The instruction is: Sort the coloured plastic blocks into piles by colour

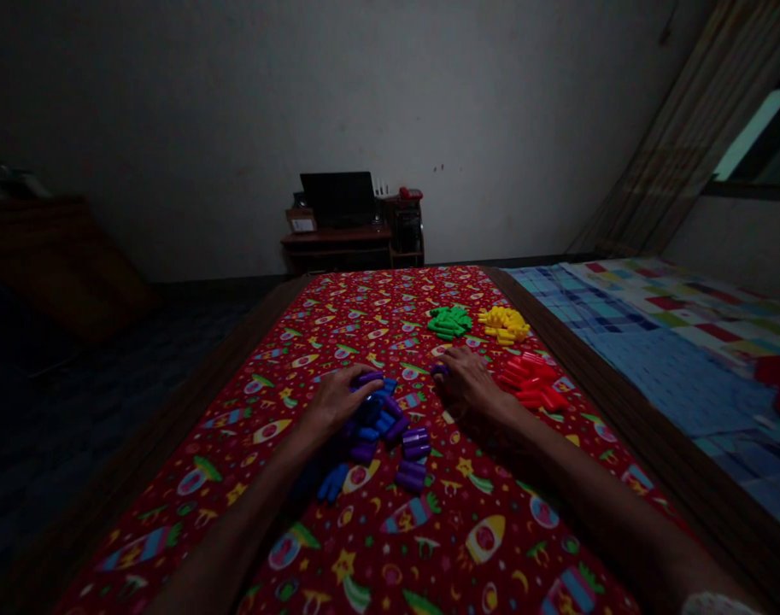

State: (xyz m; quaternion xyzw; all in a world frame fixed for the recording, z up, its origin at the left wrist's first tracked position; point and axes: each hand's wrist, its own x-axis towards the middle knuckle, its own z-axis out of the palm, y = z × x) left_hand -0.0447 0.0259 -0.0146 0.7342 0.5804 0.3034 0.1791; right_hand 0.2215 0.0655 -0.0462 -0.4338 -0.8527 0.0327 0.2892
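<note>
My left hand [343,398] is closed on a purple plastic piece [367,377], pinched between thumb and fingers above a mixed pile. Blue plastic pieces [383,422] and purple ones [395,429] lie heaped under and beside it, partly hidden by the hand. Nearer to me are a loose blue piece [332,484] and ridged purple pieces [411,475]. To the right, my right hand [470,378] has its fingers curled on another purple piece [439,370], mostly covered. Red pieces [531,381] lie just right of this hand, with green pieces [449,322] and yellow pieces [503,325] beyond it.
A red patterned cloth [390,555] covers the long table. Along its right side is a bed with a checked blue cover [626,342]. A small desk [338,239] with a dark monitor [339,199] stands by the far wall. The room is dim.
</note>
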